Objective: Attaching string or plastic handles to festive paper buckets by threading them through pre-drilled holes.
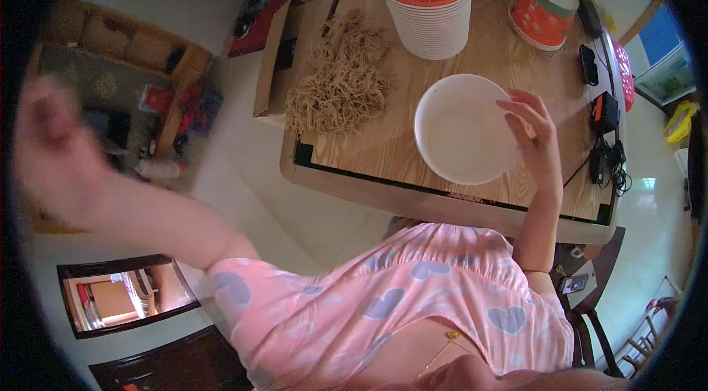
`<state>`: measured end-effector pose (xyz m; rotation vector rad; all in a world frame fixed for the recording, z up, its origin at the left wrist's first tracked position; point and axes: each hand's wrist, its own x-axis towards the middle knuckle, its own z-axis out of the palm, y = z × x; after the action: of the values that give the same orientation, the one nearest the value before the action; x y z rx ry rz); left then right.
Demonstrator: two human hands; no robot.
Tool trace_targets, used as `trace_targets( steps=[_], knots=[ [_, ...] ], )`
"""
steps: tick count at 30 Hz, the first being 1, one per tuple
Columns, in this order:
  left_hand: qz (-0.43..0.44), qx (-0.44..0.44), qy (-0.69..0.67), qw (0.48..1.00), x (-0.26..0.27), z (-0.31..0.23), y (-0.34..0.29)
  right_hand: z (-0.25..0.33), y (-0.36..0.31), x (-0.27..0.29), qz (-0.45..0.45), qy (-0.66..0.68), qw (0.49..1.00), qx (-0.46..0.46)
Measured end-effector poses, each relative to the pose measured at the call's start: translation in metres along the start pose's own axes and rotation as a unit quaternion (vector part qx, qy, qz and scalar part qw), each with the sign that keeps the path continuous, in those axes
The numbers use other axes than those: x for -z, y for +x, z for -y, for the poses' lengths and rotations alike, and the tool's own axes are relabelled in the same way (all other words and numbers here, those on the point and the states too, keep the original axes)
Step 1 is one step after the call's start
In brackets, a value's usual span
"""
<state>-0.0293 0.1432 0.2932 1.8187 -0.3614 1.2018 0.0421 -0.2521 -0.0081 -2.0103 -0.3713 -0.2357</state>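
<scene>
My right hand is at the right side of a round white paper bucket, its bent fingers hooked over the rim. The bucket stands on the wooden table near its front edge, mouth facing up, with a plain white inside. Far out to the left, away from the table, my left hand is raised and smeared by motion, so its fingers cannot be made out. A tangled heap of tan shredded paper lies on the table left of the bucket.
Behind the bucket stands a tall nested stack of orange and white paper buckets. More printed buckets are at the back right. Black adapters and cables line the table's right edge. A cardboard box adjoins the left edge.
</scene>
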Motion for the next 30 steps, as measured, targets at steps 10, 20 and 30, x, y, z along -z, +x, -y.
trace_targets(
  steps=[10,20,30],
  knots=[
    [0.288,0.247,0.065,0.923,-0.141,0.055,-0.224,0.024,-0.061,0.016,0.082,-0.108,0.983,-0.124],
    [0.359,0.226,0.037,0.905,-0.19,0.045,-0.27,0.057,-0.074,0.029,0.137,0.057,0.987,-0.062],
    [0.398,0.24,0.011,0.885,-0.215,0.042,-0.272,0.013,-0.027,0.002,0.073,0.034,0.995,0.066]
  ],
)
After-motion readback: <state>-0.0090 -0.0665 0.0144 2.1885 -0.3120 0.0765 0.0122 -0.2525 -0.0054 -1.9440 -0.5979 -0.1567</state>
